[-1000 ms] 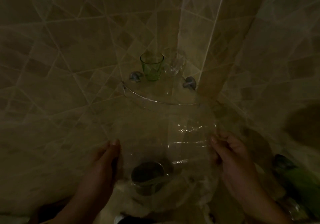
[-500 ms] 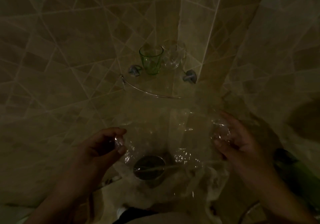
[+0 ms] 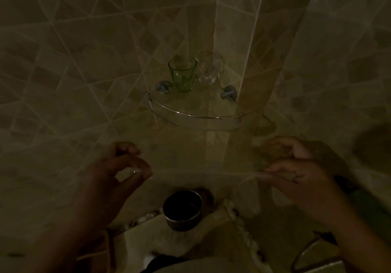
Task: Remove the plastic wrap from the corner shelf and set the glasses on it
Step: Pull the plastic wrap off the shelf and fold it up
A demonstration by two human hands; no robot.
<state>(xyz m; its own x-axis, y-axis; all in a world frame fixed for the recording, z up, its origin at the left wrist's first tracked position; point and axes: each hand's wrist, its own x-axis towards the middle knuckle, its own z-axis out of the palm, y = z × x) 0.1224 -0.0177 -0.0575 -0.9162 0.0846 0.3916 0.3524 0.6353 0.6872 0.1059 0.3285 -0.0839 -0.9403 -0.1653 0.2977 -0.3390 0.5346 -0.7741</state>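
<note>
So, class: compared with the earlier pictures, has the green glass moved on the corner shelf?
No. The green glass stands in the same spot on the corner shelf, just right of the left wall mount and beside the clear glass.

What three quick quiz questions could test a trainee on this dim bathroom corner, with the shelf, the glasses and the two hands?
1. True or false: the green glass stands on the corner shelf.
2. What stands right beside it? A) a clear glass B) a soap bar C) a bottle
3. Fill in: below the shelf sits a dark round ____.

Key:
1. True.
2. A, the clear glass.
3. Cup. The left hand and right hand hover on either side above it.
</note>
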